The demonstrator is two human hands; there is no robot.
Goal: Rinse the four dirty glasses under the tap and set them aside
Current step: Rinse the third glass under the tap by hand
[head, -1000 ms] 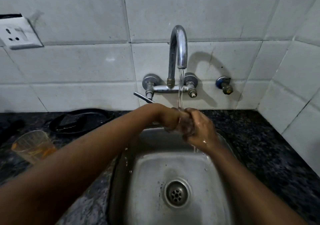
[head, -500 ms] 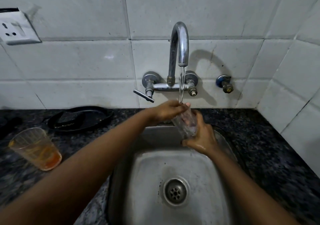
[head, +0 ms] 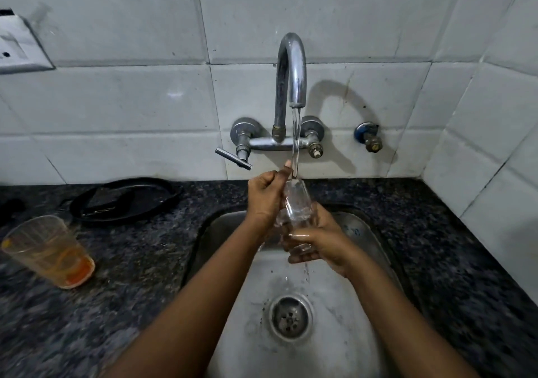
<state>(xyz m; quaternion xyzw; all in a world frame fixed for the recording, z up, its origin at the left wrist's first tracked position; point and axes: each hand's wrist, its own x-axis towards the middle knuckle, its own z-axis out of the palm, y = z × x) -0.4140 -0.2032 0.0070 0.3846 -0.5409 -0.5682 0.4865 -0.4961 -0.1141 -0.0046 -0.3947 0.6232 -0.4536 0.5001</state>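
though gripped, glass [head: 297, 203] above sink [head: 364, 232]

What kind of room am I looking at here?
Most likely a home kitchen: a steel sink set into a dark speckled stone counter, a wall-mounted tap on white tiles, and a used glass waiting beside the basin.

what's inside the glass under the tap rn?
The tap stream falls into the glass, which shows clear water and no orange residue. The right hand wraps its base, so the bottom is hidden. The left hand grips near the rim.
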